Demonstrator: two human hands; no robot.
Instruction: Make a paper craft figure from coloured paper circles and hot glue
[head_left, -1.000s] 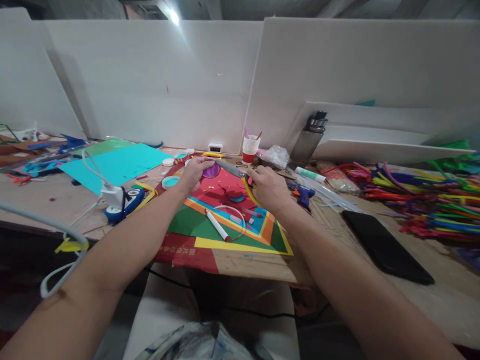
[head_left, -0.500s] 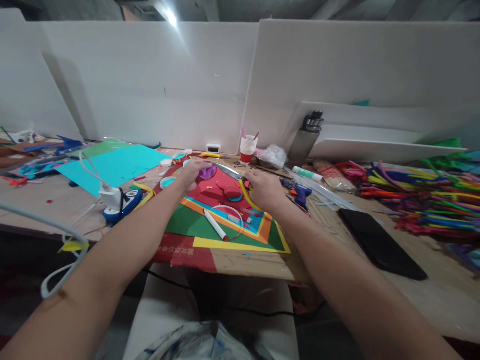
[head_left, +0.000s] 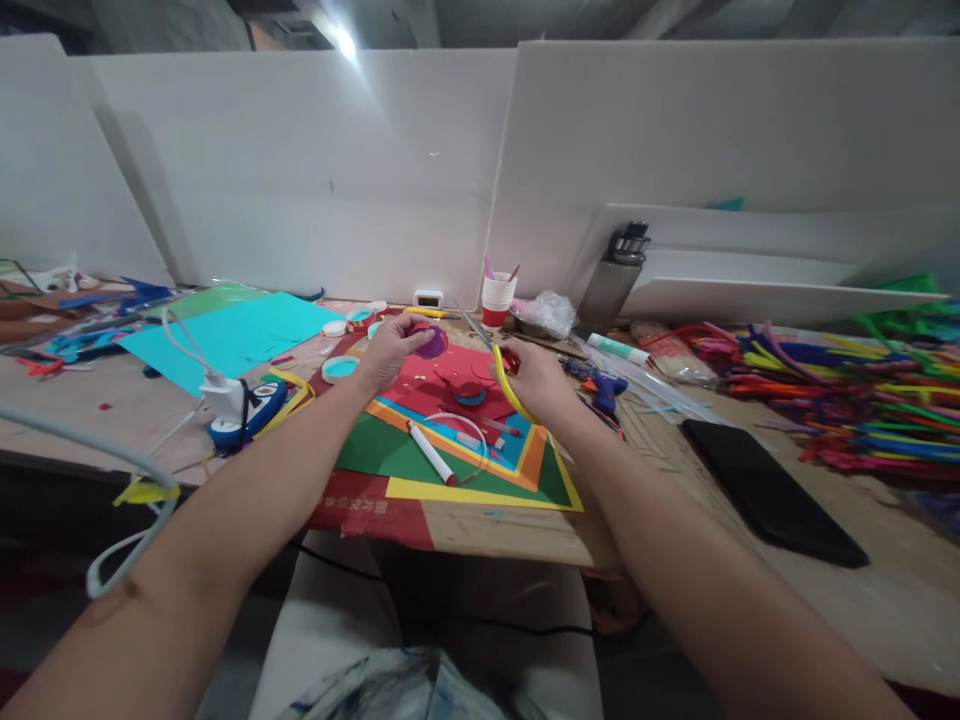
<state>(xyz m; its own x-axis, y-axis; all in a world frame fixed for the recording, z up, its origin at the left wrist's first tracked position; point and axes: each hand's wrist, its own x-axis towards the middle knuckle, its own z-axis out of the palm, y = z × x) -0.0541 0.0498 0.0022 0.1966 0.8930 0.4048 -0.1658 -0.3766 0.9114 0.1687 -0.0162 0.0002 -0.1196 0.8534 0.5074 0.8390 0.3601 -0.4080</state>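
Between the thumb and fingers of my left hand [head_left: 394,352] is a round purple disc [head_left: 431,342], held up above the red paper. My right hand [head_left: 531,380] is closed round the yellow handles of a pair of scissors [head_left: 508,385]. Their metal blades point up and away, to the right of the disc and apart from it. Below both hands lies red paper [head_left: 420,385] scattered with small scraps, on top of blue, orange, green and yellow sheets. A white marker [head_left: 431,453] with a red end rests on the green sheet [head_left: 375,447].
A paper cup [head_left: 497,300] with sticks stands at the back, near a grey bottle [head_left: 611,285]. At right are a black phone [head_left: 772,490] and bundled pipe cleaners [head_left: 885,390]. Turquoise paper [head_left: 232,335] and a blue extension block [head_left: 244,425] lie left.
The scissors have moved away from the purple disc, and their blades have swung upward. My left hand has shifted slightly right, and the disc shows more of its round face.
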